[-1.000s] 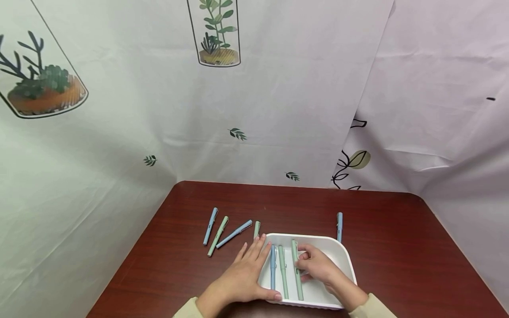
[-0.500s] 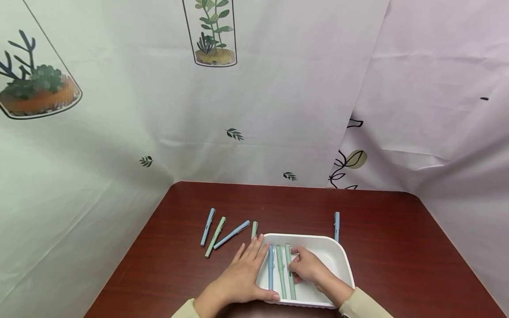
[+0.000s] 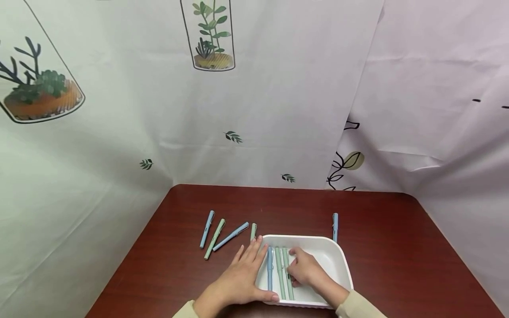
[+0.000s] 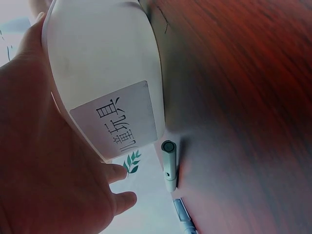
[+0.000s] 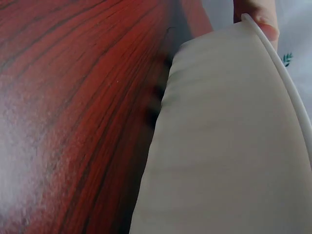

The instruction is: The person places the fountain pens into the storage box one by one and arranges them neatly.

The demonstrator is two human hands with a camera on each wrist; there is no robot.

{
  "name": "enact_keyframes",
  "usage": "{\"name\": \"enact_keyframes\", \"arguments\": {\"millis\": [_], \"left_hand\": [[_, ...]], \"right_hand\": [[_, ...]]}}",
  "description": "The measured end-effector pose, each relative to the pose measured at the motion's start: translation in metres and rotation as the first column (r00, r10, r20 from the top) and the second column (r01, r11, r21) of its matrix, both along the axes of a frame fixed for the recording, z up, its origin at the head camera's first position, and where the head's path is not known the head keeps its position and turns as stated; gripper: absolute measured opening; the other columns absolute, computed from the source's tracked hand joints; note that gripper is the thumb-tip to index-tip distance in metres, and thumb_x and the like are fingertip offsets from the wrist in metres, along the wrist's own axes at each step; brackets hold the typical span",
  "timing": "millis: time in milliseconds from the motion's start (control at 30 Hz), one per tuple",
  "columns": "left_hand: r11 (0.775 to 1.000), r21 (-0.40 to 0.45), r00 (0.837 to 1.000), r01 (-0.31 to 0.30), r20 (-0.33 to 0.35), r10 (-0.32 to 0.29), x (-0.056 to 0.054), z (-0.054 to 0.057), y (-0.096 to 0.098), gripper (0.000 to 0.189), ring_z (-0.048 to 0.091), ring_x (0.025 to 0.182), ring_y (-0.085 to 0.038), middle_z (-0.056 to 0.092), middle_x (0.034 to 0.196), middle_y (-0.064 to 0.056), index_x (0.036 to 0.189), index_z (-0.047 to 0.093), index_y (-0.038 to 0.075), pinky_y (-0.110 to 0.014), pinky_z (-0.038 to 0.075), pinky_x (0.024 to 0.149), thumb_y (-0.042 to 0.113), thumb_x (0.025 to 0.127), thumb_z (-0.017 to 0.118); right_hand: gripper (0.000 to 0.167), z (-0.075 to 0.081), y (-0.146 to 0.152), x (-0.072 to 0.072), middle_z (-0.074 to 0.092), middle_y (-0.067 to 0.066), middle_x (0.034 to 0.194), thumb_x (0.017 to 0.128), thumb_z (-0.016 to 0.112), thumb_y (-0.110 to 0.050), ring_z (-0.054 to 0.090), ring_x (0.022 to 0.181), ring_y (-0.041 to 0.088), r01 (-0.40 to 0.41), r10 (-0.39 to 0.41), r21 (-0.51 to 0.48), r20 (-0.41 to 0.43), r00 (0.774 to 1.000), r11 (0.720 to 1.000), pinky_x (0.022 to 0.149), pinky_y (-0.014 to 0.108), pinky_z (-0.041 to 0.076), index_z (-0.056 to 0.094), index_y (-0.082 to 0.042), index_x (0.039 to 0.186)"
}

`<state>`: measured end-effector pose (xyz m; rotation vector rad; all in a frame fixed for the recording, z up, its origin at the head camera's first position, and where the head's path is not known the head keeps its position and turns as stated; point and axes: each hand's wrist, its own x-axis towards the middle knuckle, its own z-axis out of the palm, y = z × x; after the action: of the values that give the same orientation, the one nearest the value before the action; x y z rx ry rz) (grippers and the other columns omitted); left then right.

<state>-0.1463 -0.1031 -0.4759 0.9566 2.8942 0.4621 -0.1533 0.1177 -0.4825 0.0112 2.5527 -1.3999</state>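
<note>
A white plastic tray [image 3: 342, 269] stands at the table's front, with a blue pen [image 3: 270, 268] and two green pens side by side along its left part. My left hand [image 3: 243, 276] lies spread over the tray's left rim, fingers straight, thumb on the front rim. Inside the tray, my right hand [image 3: 309, 268] holds the rightmost green pen [image 3: 288, 274] with bent fingers at its right side, close beside the middle green pen [image 3: 280, 274]. In the left wrist view, the tray's outer wall [image 4: 102, 53] bears a printed label [image 4: 119, 119]. The right wrist view shows mostly tray wall [image 5: 229, 136].
Left of the tray lie a blue pen [image 3: 207, 229], a green pen [image 3: 215, 239] and a slanted blue pen [image 3: 231, 236]. Another green pen [image 3: 253, 230] is partly hidden behind my left fingertips. One more blue pen [image 3: 335, 227] lies behind the tray's right corner.
My right hand has shifted the rightmost green pen leftward in the tray, nearer the middle green pen. My left hand has stayed on the rim.
</note>
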Motion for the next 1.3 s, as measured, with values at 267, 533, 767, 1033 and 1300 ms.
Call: {"name": "enact_keyframes", "arguments": {"millis": [267, 533, 767, 1033, 1300], "left_hand": [[1.0, 0.004, 1.0, -0.005, 0.002, 0.005, 0.001, 0.0, -0.001, 0.121, 0.019, 0.155, -0.03, 0.012, 0.17, -0.012, 0.161, 0.026, 0.007, -0.057, 0.023, 0.121, 0.085, 0.076, 0.06], [1.0, -0.001, 1.0, -0.009, 0.003, 0.009, 0.0, -0.001, -0.002, 0.121, 0.019, 0.155, -0.031, 0.013, 0.17, -0.013, 0.161, 0.026, 0.006, -0.057, 0.022, 0.121, 0.085, 0.075, 0.061], [1.0, 0.009, 1.0, -0.003, 0.008, 0.003, 0.0, -0.001, -0.002, 0.121, 0.018, 0.155, -0.031, 0.013, 0.17, -0.014, 0.16, 0.027, 0.006, -0.058, 0.023, 0.12, 0.085, 0.075, 0.061], [1.0, 0.009, 1.0, -0.002, 0.022, 0.002, -0.001, 0.0, -0.001, 0.122, 0.017, 0.155, -0.032, 0.012, 0.17, -0.013, 0.161, 0.026, 0.006, -0.058, 0.022, 0.12, 0.084, 0.075, 0.062], [1.0, -0.002, 1.0, 0.001, 0.02, -0.001, -0.001, 0.001, -0.001, 0.121, 0.017, 0.155, -0.032, 0.01, 0.17, -0.011, 0.161, 0.025, 0.007, -0.058, 0.022, 0.121, 0.084, 0.075, 0.063]], "right_hand": [[0.054, 0.003, -0.001, 0.004, 0.057, 0.005, 0.071, 0.077, 0.063, 0.007, 0.06, 0.051, 0.012, -0.028, 0.028, -0.049, -0.005, 1.0, 0.998, 0.05, 0.028, 0.051, 0.05, 0.014, 0.129], [0.056, 0.012, 0.003, 0.005, 0.056, 0.004, 0.074, 0.079, 0.069, 0.003, 0.059, 0.054, 0.014, -0.051, 0.051, -0.019, -0.041, 0.998, 0.998, 0.05, 0.028, 0.048, 0.051, 0.012, 0.132], [0.053, 0.029, 0.011, 0.006, 0.057, 0.005, 0.087, 0.082, 0.074, -0.003, 0.062, 0.063, 0.016, -0.013, 0.012, -0.007, -0.059, 0.998, 1.0, 0.056, 0.031, 0.055, 0.056, 0.005, 0.132], [0.049, 0.054, 0.032, 0.0, 0.06, 0.005, 0.096, 0.086, 0.075, -0.008, 0.065, 0.071, 0.018, 0.055, -0.054, 0.01, -0.092, 0.994, 0.998, 0.063, 0.031, 0.054, 0.06, -0.002, 0.132], [0.051, 0.072, 0.064, -0.013, 0.059, 0.01, 0.104, 0.091, 0.072, -0.012, 0.063, 0.085, 0.017, 0.097, -0.096, 0.008, -0.093, 0.991, 0.995, 0.075, 0.035, 0.059, 0.054, -0.001, 0.137]]}}
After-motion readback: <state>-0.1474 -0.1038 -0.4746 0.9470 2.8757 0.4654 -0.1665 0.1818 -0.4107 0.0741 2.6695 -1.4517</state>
